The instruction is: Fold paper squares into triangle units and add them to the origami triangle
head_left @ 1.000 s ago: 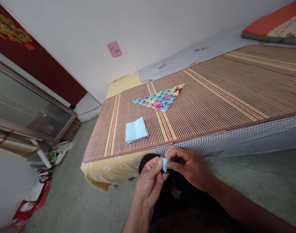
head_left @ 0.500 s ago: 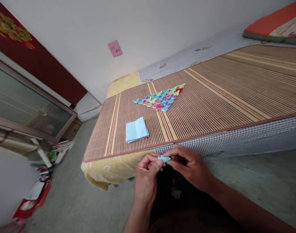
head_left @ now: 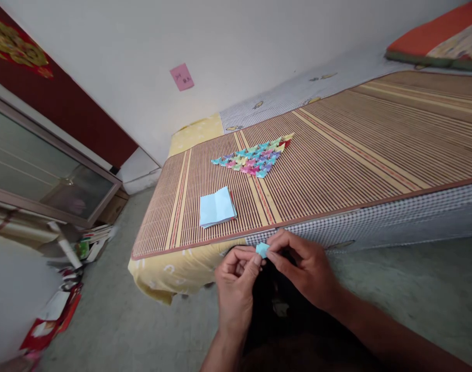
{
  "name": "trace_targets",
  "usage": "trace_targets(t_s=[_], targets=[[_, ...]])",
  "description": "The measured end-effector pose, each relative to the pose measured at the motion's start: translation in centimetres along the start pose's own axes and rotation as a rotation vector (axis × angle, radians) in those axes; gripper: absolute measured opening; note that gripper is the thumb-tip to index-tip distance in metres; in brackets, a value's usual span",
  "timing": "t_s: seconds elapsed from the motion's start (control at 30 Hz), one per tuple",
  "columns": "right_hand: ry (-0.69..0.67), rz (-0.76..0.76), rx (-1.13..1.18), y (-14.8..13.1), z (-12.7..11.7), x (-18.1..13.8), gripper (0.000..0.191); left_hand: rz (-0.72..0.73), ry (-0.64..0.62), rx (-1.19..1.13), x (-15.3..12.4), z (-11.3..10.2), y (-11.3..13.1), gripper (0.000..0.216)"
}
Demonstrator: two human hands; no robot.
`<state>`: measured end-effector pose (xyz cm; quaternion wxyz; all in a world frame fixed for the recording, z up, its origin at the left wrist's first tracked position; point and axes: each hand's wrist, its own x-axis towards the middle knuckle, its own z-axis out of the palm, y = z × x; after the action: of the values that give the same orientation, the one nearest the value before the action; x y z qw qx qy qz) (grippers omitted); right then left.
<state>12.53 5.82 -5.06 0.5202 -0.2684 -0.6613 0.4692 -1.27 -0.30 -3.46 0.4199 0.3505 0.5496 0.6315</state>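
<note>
Between my two hands is a small folded piece of light blue paper (head_left: 262, 250), held just off the front edge of the bed. My left hand (head_left: 237, 279) pinches its left side between thumb and fingers. On the other side, my right hand (head_left: 300, 266) grips the right edge with thumb and forefinger. A stack of light blue paper sheets (head_left: 217, 207), creased down the middle, lies on the striped mat. Beyond it, many small folded paper pieces (head_left: 255, 159) in several colours are laid out in a triangle.
The bed carries a striped mat (head_left: 336, 155) over yellow and checked cloth. An orange-edged folded quilt (head_left: 433, 39) lies at the far right. A pink note (head_left: 182, 77) is stuck to the wall. Books and papers (head_left: 96, 237) lie on the floor at left, beside a glass-panelled door (head_left: 46, 160).
The folded blue paper has turned in my fingers, from a narrow pointed shape to a broader, flatter face. Both hands stay in nearly the same place, still gripping it.
</note>
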Motion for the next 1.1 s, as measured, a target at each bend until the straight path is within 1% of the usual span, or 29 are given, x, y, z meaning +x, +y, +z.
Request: trace_targets(t_s=[0.2, 0.3, 0.4, 0.47, 0.53, 0.63, 0.73, 0.8, 0.83, 0.93, 1.0, 1.03, 1.1], targets=[[0.040, -0.014, -0.011, 0.0, 0.2, -0.1, 0.012, 0.015, 0.027, -0.017, 0.0, 0.4, 0.0, 0.018], [0.064, 0.002, 0.030, 0.1, 0.3, -0.1, 0.011, -0.025, 0.027, -0.052, 0.2, 0.4, -0.1, 0.016], [0.070, 0.043, 0.058, 0.2, 0.3, -0.2, 0.011, -0.111, -0.038, -0.077, 0.4, 0.3, -0.3, 0.016], [0.071, 0.078, 0.045, 0.2, 0.3, -0.2, 0.009, -0.121, -0.091, -0.048, 0.4, 0.2, -0.4, 0.020], [0.071, 0.107, 0.021, 0.2, 0.3, -0.3, 0.007, -0.092, -0.110, -0.004, 0.3, 0.2, -0.3, 0.026], [0.050, 0.139, 0.013, 0.0, 0.2, -0.1, 0.008, -0.026, -0.064, 0.103, 0.0, 0.2, -0.1, 0.026], [-0.070, 0.181, 0.039, -0.2, 0.1, 0.3, 0.008, 0.106, 0.001, 0.327, -0.3, 0.1, 0.3, 0.024], [-0.141, 0.190, 0.023, -0.3, 0.0, 0.5, 0.012, 0.184, -0.001, 0.469, -0.4, -0.1, 0.5, 0.022], [-0.156, 0.188, 0.003, -0.3, -0.1, 0.5, 0.014, 0.199, -0.016, 0.504, -0.4, -0.1, 0.5, 0.022], [-0.152, 0.164, -0.054, -0.2, -0.2, 0.5, 0.016, 0.142, -0.059, 0.457, -0.4, -0.1, 0.4, 0.020], [-0.145, 0.139, -0.097, -0.2, -0.1, 0.3, 0.018, 0.121, -0.056, 0.420, -0.5, 0.0, 0.4, 0.017], [-0.141, 0.121, -0.127, -0.1, -0.1, 0.3, 0.019, 0.137, -0.045, 0.437, -0.6, 0.0, 0.3, 0.016], [-0.140, 0.080, -0.202, 0.1, 0.1, 0.1, 0.021, 0.217, -0.020, 0.527, -0.6, 0.1, 0.3, 0.015]])
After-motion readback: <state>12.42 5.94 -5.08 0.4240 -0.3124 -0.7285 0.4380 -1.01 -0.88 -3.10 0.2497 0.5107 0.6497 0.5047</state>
